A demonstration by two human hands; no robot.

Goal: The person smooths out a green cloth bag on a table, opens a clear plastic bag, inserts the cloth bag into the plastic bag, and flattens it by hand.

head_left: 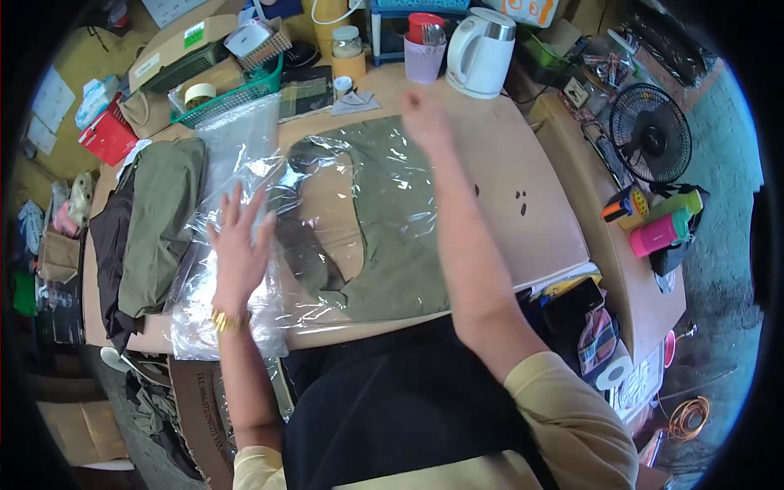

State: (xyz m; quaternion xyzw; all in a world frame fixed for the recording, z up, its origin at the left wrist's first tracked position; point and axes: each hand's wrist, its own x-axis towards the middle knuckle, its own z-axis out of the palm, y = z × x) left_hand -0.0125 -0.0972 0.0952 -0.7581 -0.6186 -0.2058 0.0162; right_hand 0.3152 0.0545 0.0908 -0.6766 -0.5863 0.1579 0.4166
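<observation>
An olive-green cloth piece (396,212) lies flat on the table inside a shiny clear plastic bag (302,155). It has a wide curved cut-out on its left side; its exact kind is unclear. My left hand (241,249) rests with fingers spread on a pile of clear plastic bags (229,327), left of the cloth. At the cloth's far right edge, my right hand (426,118) is closed, and what it may pinch is hidden. Left of the plastic pile lie folded olive cloth (163,220) and dark brown cloth (112,233).
A white electric kettle (482,57) and a lilac cup (424,61) stand at the back. A green basket (237,91) holds a tape roll. On the right are a black fan (651,133), a pink tumbler (653,235) and a phone (573,304). Brown cardboard (523,147) covers the table.
</observation>
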